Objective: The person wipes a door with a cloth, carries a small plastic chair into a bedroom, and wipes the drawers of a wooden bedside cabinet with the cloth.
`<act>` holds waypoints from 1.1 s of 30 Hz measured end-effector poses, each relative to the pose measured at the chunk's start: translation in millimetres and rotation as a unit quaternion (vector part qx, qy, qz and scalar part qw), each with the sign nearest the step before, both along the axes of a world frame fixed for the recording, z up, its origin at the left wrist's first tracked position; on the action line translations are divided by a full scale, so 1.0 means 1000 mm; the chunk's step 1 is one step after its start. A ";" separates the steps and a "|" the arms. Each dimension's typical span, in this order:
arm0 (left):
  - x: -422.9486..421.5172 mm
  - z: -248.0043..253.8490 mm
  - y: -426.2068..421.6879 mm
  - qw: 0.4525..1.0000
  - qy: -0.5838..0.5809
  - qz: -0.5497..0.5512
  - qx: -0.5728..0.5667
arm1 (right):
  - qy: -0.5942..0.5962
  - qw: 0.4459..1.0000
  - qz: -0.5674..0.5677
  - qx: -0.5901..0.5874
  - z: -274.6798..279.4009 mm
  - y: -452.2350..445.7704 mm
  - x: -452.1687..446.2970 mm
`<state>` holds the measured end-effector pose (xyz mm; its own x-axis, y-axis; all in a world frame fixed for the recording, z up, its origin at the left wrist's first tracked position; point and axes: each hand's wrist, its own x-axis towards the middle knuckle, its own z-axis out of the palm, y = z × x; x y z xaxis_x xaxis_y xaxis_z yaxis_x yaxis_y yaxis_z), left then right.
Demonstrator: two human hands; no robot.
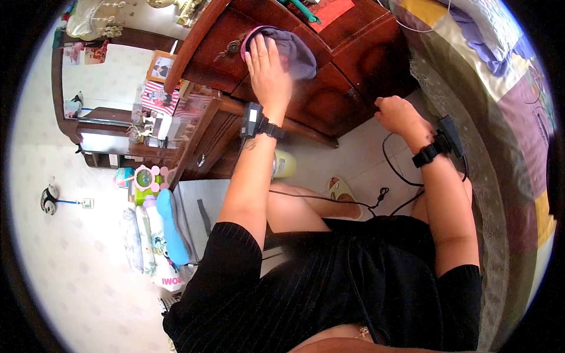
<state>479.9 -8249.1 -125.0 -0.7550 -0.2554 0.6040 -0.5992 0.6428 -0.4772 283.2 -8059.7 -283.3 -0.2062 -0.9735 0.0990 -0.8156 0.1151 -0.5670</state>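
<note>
My left hand (269,73) lies with straightened fingers on a grey-purple cloth (300,56) with a pink edge. It presses the cloth against the dark reddish-brown wooden cabinet front (318,97), beside an ornate metal handle (231,49). The thumb side is blurred, and part of the cloth is hidden under the palm. Off to the right, my right hand (403,116) hangs in the air between the cabinet and the bed, its fingers curled in. Nothing shows in it. Both wrists carry strapped black devices, and a black cable (385,159) hangs by the right one.
A bed with a patchwork cover (500,112) runs along the right. Red paper (335,13) and a green object (303,10) lie above the cabinet front. Left stand a mirror dresser (106,76), a pale green bin (285,165) and several bags and bottles. A slippered foot (341,191) rests on the tiles.
</note>
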 end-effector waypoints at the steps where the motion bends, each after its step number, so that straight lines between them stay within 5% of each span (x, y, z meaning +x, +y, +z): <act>1: 0.001 0.000 -0.001 1.000 -0.002 0.002 -0.002 | 0.002 1.000 0.003 0.000 -0.001 0.000 -0.001; 12: -0.034 0.008 0.006 0.998 0.039 -0.049 -0.030 | 0.007 0.999 0.029 0.032 -0.010 -0.010 0.008; 20: -0.035 -0.040 0.000 0.998 0.016 -0.064 -0.008 | 0.027 0.999 0.029 0.021 -0.015 -0.003 0.014; 24: -0.016 -0.065 0.001 0.991 -0.102 -0.076 0.038 | 0.013 0.999 0.030 0.030 -0.008 0.007 0.006; 28: 0.010 -0.114 -0.010 0.985 -0.103 -0.121 0.067 | 0.025 1.000 0.011 0.014 -0.006 0.016 -0.001; 33: 0.031 -0.096 -0.004 0.973 -0.182 -0.125 0.068 | 0.011 1.000 0.004 0.016 -0.003 0.015 -0.009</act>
